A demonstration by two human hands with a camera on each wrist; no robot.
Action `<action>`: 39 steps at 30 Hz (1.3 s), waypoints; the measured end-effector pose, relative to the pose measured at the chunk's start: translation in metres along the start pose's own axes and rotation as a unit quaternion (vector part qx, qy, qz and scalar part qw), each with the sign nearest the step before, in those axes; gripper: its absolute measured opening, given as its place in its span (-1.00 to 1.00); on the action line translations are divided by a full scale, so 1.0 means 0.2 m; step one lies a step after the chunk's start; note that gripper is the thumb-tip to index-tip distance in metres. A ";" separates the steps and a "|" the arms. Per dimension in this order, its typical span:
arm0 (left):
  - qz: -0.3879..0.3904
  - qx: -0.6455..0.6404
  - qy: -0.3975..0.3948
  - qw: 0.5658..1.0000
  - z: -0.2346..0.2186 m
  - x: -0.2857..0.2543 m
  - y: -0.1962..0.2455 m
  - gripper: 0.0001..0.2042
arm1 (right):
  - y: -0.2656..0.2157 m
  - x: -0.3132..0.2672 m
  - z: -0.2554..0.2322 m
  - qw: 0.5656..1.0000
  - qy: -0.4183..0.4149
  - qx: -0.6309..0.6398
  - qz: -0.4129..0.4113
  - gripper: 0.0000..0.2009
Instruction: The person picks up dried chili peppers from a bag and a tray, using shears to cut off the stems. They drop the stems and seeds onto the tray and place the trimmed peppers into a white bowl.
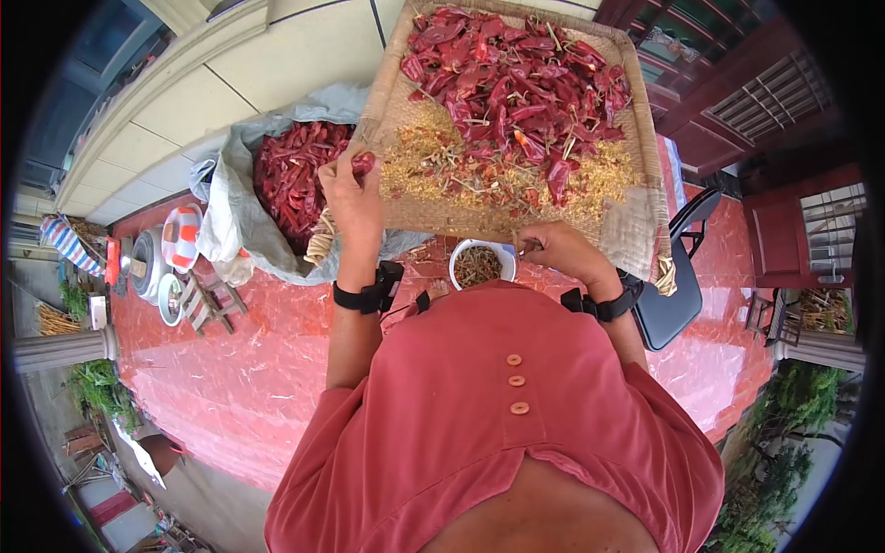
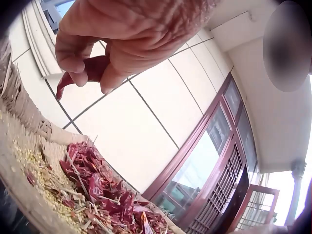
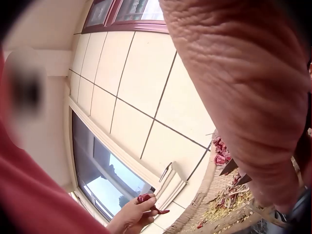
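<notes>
My left hand (image 1: 355, 203) pinches a dried red chili pepper (image 2: 96, 68) between thumb and fingers, over the left rim of a woven tray (image 1: 442, 218). The pepper's curved tip hangs out past the fingertips in the left wrist view. Low at the tray's near edge, my right hand (image 1: 560, 251) grips a pair of scissors; their two parted blades (image 3: 228, 167) point towards the tray, and the handles are mostly hidden by the hand. Split red chili peppers (image 1: 516, 83) are heaped at the tray's far side. Loose yellow seeds (image 1: 599, 170) and stem bits cover its nearer part.
A pale sack (image 1: 230, 189) full of whole dried chili peppers (image 1: 295, 175) stands left of the tray. Below the tray's near edge is a white bucket (image 1: 455, 263) with brownish scraps. A black chair (image 1: 668, 309) is at right, a small wooden stool (image 1: 207, 304) at left.
</notes>
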State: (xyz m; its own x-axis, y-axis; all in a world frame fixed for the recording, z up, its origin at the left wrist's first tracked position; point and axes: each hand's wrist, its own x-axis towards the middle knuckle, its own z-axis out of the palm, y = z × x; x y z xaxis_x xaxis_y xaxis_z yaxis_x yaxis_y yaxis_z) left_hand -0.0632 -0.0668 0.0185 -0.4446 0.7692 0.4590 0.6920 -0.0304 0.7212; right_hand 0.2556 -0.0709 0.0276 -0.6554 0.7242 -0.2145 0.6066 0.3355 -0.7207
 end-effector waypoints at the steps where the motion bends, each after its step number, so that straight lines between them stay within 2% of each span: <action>1: -0.006 0.017 0.026 1.000 -0.03 0.05 -0.04 -0.62 | 0.02 0.00 0.01 0.999 0.022 0.036 0.013 -0.89; 2: -0.022 0.052 0.024 0.998 -0.07 0.10 -0.08 -0.53 | 0.05 0.00 0.02 0.996 0.044 0.070 0.026 -0.88; 4: 0.011 0.059 0.119 0.991 -0.10 0.17 -0.10 -0.44 | 0.10 0.01 0.03 0.987 0.113 0.104 0.052 -0.84; 6: 0.010 0.098 0.121 0.988 -0.11 0.19 -0.12 -0.43 | 0.16 0.04 -0.01 0.970 0.209 0.099 0.076 -0.80; 7: 0.009 0.118 0.122 0.985 -0.11 0.18 -0.12 -0.42 | 0.21 0.07 -0.03 0.950 0.289 0.056 0.107 -0.77; 10: -0.019 0.034 0.014 0.999 -0.05 0.09 -0.08 -0.49 | 0.43 0.16 -0.08 0.903 0.404 0.049 0.137 -0.73; 12: -0.047 -0.035 -0.120 0.991 0.00 -0.01 0.03 -0.57 | 0.52 0.22 -0.14 0.891 0.416 -0.003 0.179 -0.73; 13: -0.035 -0.042 -0.157 0.986 0.04 -0.07 0.08 -0.60 | 0.54 0.25 -0.17 0.884 0.422 -0.029 0.199 -0.73; 16: 0.000 -0.102 -0.290 0.951 0.13 -0.21 0.18 -0.66 | 0.56 0.32 -0.23 0.881 0.385 0.033 0.274 -0.72; 19: 0.079 -0.082 -0.335 0.935 0.20 -0.31 0.17 -0.67 | 0.64 0.37 -0.22 0.886 0.388 0.022 0.253 -0.72; 22: 0.092 -0.075 -0.357 0.926 0.22 -0.35 0.16 -0.71 | 0.70 0.39 -0.20 0.903 0.357 0.128 0.200 -0.67; 25: 0.097 -0.097 -0.356 0.924 0.23 -0.35 0.15 -0.73 | 0.72 0.37 -0.16 0.890 0.391 0.154 0.178 -0.65; 28: 0.077 -0.069 -0.402 0.910 0.23 -0.33 0.20 -0.77 | 0.64 0.36 -0.18 0.879 0.421 0.051 0.220 -0.66; 29: 0.097 -0.077 -0.398 0.909 0.24 -0.33 0.20 -0.76 | 0.65 0.38 -0.17 0.877 0.428 0.043 0.214 -0.66; 32: 0.132 -0.093 -0.400 0.902 0.28 -0.37 0.20 -0.75 | 0.61 0.39 -0.18 0.893 0.384 0.091 0.217 -0.65; 36: 0.105 -0.113 -0.415 0.897 0.29 -0.37 0.19 -0.76 | 0.63 0.38 -0.17 0.881 0.353 0.276 0.153 -0.85; 39: 0.069 -0.118 -0.432 0.892 0.26 -0.36 0.19 -0.75 | 0.38 0.28 -0.22 0.876 0.325 0.337 0.116 -0.88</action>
State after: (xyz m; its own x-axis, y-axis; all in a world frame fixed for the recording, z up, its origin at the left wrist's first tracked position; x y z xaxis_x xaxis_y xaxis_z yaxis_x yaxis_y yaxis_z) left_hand 0.0253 -0.0894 -0.0141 0.3093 0.9494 0.0540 0.5219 -0.2170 0.8249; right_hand 0.2842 0.0214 -0.0104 -0.0211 0.9894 -0.1439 0.1415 -0.1395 -0.9801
